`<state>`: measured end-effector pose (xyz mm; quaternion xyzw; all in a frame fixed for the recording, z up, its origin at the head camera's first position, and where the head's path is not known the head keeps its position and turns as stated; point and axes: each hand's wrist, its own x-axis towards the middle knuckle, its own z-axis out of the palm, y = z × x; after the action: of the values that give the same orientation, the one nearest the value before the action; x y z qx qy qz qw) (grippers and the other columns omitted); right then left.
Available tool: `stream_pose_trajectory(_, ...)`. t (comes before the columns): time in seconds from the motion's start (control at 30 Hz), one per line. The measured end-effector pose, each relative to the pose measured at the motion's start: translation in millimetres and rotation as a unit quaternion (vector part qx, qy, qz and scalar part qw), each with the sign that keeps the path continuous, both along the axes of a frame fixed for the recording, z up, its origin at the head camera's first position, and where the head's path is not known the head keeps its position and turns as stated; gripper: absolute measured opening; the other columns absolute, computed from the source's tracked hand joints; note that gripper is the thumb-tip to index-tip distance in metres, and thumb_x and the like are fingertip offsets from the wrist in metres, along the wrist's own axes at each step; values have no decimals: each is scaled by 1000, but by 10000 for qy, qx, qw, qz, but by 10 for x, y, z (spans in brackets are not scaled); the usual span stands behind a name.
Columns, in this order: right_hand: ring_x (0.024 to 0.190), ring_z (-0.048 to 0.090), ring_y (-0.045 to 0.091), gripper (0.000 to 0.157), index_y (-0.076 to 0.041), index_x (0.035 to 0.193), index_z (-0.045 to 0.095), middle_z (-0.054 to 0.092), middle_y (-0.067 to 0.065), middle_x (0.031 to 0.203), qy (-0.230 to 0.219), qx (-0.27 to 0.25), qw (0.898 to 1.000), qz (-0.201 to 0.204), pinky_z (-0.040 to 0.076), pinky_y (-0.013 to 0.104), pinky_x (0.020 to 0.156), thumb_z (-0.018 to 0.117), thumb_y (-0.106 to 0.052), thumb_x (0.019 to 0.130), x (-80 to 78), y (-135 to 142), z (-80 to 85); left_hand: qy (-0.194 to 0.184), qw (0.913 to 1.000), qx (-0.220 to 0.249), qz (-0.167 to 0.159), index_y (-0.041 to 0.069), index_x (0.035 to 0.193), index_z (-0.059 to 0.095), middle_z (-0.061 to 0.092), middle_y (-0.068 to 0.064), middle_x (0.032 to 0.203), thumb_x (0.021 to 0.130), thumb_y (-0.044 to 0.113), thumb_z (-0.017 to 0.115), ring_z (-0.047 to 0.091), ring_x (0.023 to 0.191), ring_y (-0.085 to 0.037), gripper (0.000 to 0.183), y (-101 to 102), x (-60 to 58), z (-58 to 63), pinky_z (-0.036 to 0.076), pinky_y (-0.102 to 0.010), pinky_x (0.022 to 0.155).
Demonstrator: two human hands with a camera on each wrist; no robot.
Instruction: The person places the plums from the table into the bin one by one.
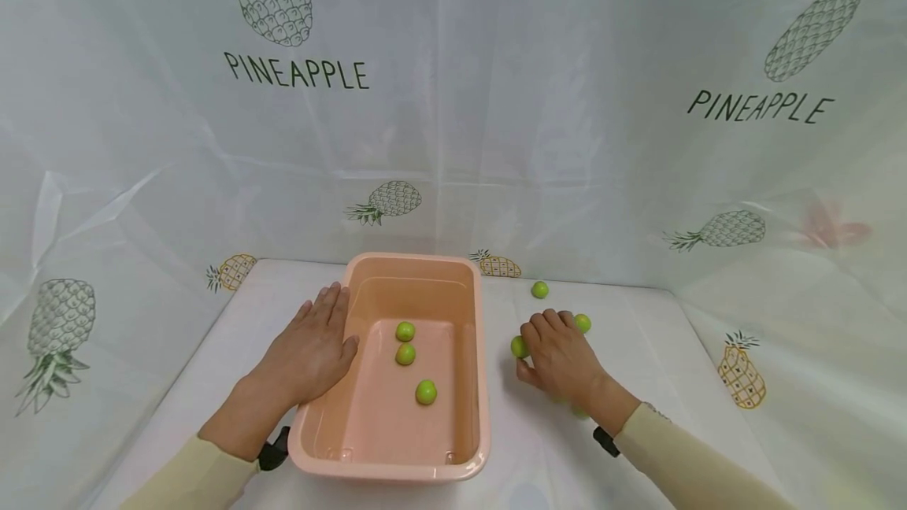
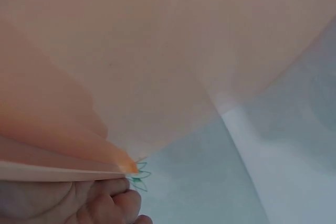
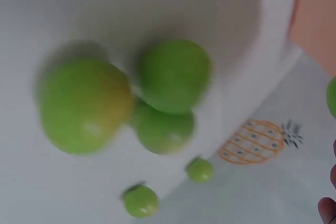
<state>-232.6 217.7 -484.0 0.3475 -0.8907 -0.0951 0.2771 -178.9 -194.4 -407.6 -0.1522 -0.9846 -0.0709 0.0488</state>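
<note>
Pinching green fruit (image 1: 520, 348) in right hand (image 1: 563, 356). Resting straight-fingered left hand (image 1: 313, 352) against left side of peach tub (image 1: 383, 404), set between both hands with long axis pointing forward; just leftward of right hand's fruit.

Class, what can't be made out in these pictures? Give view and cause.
Head: part of the held green fruit, behind the right hand.
Left wrist: much of the left hand, cut by the frame edge.
Right wrist: surface detail on the leftmost fruit, lost to blur.
</note>
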Motion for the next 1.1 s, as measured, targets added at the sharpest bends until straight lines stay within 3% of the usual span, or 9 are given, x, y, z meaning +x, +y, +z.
stream_pose_trajectory(0.17,77,48,27,32,-8,87,53,50,4,80,292,-578,9978,164,43,43,74,63,-39,85,-145,-118,326,25,9999,-109,10,-16,158,29,29,-35,166,106,28,52,31,155,-50,72,4,1,15,30,-63,125)
stream_pose_trajectory(0.43,82,49,28,32,-10,92,57,56,5,87,137,-1288,9911,307,39,41,74,67,-39,87,-238,-577,793,-48,9999,-121,52,-15,159,29,29,-35,166,106,29,52,30,155,-50,73,5,2,24,29,-63,126)
stream_pose_trajectory(0.57,83,49,26,28,-11,93,57,57,3,87,6,-1433,9881,567,40,40,76,68,-36,85,-214,-905,898,-78,9999,-84,56,-15,159,28,29,-35,166,106,28,52,30,155,-51,72,11,5,27,29,-63,126)
stream_pose_trajectory(0.7,82,49,23,28,-12,93,58,55,0,87,-138,-1420,9860,858,40,39,77,68,-35,81,-174,-1221,903,-109,9999,-71,71,-15,159,28,29,-35,167,106,29,52,30,155,-50,73,17,5,26,29,-63,126)
stream_pose_trajectory(0.83,82,49,21,30,-14,92,59,54,-2,85,-329,-1073,9875,1104,41,38,79,70,-41,83,-117,-1484,858,-109,9999,-75,102,-14,160,27,28,-34,167,107,29,52,29,156,-50,73,21,3,23,28,-63,126)
stream_pose_trajectory(0.97,83,50,19,34,-16,93,61,56,-3,86,-482,-193,9929,1071,42,35,77,67,-50,88,-48,-1683,790,-69,9999,-60,100,-15,159,28,29,-35,167,107,29,52,30,155,-50,73,20,11,28,30,-63,125)
stream_pose_trajectory(1.1,90,54,18,39,-18,96,63,61,-4,94,-654,594,9918,926,45,33,79,63,-57,92,8,-1818,706,-38,10000,16,78,-16,159,29,29,-35,166,107,28,53,31,155,-50,72,20,18,32,31,-63,125)
